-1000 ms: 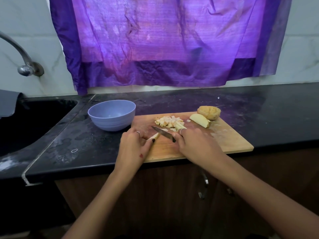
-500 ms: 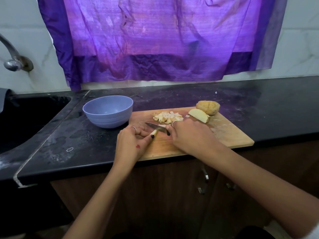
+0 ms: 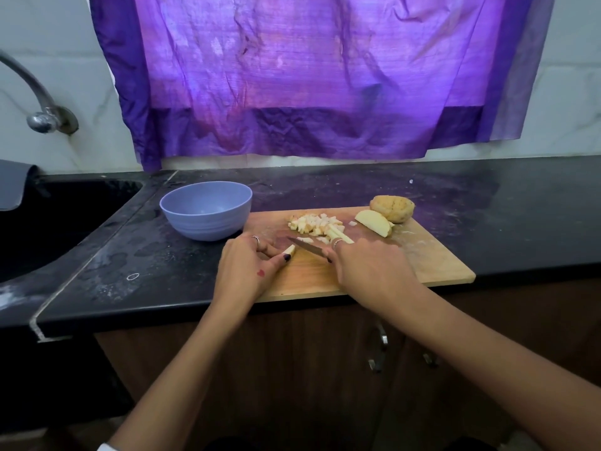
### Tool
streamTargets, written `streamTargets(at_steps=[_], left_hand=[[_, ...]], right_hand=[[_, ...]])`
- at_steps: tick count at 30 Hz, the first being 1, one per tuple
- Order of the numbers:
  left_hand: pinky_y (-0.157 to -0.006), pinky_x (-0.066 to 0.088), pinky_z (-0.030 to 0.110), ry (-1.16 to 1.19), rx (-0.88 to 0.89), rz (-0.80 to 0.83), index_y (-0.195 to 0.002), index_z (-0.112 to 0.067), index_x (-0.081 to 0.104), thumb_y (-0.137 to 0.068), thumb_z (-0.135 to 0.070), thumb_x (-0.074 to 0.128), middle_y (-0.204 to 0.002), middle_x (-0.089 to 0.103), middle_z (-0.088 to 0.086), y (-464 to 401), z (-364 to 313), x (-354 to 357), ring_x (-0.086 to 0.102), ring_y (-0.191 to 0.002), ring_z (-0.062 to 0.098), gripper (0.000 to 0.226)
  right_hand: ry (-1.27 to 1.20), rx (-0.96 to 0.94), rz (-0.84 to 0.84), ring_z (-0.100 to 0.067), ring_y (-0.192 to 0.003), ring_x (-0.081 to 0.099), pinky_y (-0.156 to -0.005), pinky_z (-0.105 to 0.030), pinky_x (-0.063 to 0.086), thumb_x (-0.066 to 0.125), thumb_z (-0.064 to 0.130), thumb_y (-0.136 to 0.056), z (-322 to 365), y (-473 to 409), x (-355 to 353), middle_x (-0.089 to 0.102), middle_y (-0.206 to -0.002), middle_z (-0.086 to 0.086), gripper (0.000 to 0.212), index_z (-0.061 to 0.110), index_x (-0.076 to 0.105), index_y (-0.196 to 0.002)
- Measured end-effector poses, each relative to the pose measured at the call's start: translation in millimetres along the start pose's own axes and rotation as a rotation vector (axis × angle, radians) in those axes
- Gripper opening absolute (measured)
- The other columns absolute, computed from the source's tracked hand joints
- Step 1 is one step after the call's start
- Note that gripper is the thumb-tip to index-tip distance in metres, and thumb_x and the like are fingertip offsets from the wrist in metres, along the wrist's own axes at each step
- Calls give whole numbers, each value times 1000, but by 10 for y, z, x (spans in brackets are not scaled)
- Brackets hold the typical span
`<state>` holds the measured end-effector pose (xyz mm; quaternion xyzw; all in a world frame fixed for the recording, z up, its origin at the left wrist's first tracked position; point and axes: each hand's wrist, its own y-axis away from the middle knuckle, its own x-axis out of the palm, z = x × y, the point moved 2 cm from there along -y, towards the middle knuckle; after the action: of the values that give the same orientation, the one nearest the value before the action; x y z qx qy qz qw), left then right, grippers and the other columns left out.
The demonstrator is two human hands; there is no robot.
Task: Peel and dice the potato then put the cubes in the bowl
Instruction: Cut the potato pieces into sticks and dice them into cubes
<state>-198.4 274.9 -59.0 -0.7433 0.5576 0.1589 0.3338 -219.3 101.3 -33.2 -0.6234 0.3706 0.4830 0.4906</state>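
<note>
- Fingers (image 3: 271,250) of the left hand (image 3: 247,268) curl round a small pale potato piece (image 3: 290,250), thumb tip and fingertips pinching it against the wooden cutting board (image 3: 432,265) near its front left part; a ring sits on one finger.
- Right hand (image 3: 367,271) is closed round the handle of a knife (image 3: 307,246) — the handle itself is hidden under the hand, and only the blade shows, pointing left and away toward the bowl, its tip just beyond the held piece.
- Just past the right hand's knuckles lie a few potato strips (image 3: 338,235), touching the near edge of a heap of potato cubes (image 3: 313,223) at the middle back of the board.
- One stray cube (image 3: 352,223) lies apart, between the heap and a peeled potato wedge (image 3: 374,222).
- Behind that wedge, touching it at the board's far right corner, rests a rougher, browner potato chunk (image 3: 392,208); whether its skin is on I cannot tell.
- Left of the board, just beside its back left corner, stands a light blue bowl (image 3: 206,211) — nothing shows inside it.
- Board and bowl stand on a black stone counter (image 3: 487,206), smeared and dusty.
- Further left is a dark sink (image 3: 55,219) with a curved metal tap (image 3: 35,102) on the wall above.
- A purple cloth (image 3: 309,76) hangs over the wall behind, and brown cabinet doors (image 3: 325,369) with metal handles lie below the counter.
</note>
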Motion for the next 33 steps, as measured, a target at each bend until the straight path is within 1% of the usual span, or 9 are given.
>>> streamTargets(at_steps=[2,4,10,13,18,22,29,31,33], left_hand=[[-89,48,41,-18,-1,6,-76,-22,75,-77,-34,78,-90,62,-8,-6,-7,21,56,-101,18,13],[-91,47,45,-18,-2,-2,-73,-26,74,-76,-37,78,-93,65,-5,-11,-1,39,57,-100,20,12],[-89,48,48,-17,32,-44,-70,-27,72,-76,-38,78,-95,67,-5,-9,40,68,59,-98,20,13],[-89,48,49,-10,55,-46,-63,-34,65,-76,-38,78,-91,65,-9,-6,41,77,59,-97,20,19],[-91,47,51,-2,76,-49,-65,-36,65,-76,-36,78,-89,65,-14,-12,58,97,60,-96,18,17],[-89,48,48,-31,84,-59,-72,-26,72,-78,-33,78,-78,56,-19,-12,49,101,60,-95,19,11],[-88,49,48,-19,102,-79,-76,-22,75,-76,-43,76,-89,70,-7,-18,112,117,61,-93,19,21],[-89,49,49,-17,106,-85,-78,-22,75,-76,-44,76,-90,70,-6,-12,109,119,61,-94,18,22],[-91,48,51,-3,113,-94,-79,-22,75,-76,-40,77,-91,70,-6,-7,108,120,62,-95,19,18]], right_hand=[[-59,35,-67,-18,-71,52,-61,-32,42,28,45,-102,-41,16,-12,51,-84,2,39,22,57,-112],[-103,30,-74,-18,-73,54,-62,-33,41,25,47,-101,-28,16,-1,53,-85,2,43,22,58,-110],[-114,-16,-62,-21,-81,61,-63,-34,42,24,48,-101,-21,1,7,60,-92,-1,46,21,60,-109],[-95,-29,-47,-19,-78,58,-61,-32,38,24,48,-101,-17,-29,4,63,-99,-3,47,20,62,-110],[-123,-56,122,-19,-84,55,-72,-33,45,26,46,-102,-31,-135,-24,59,-103,-8,46,17,60,-112],[-114,-70,206,-14,-72,47,-68,-31,39,27,46,-102,-60,-166,-32,52,-94,-4,45,15,59,-111],[-13,-32,50,-17,-72,51,-60,-31,40,25,49,-101,-80,7,-92,60,-97,-2,47,18,61,-105],[-46,-28,10,-18,-72,49,-56,-31,34,24,48,-101,-24,53,-78,61,-107,-5,48,19,61,-107],[-63,-32,9,-19,-72,47,-52,-31,28,24,46,-102,21,73,-72,61,-106,-5,46,20,60,-110]])
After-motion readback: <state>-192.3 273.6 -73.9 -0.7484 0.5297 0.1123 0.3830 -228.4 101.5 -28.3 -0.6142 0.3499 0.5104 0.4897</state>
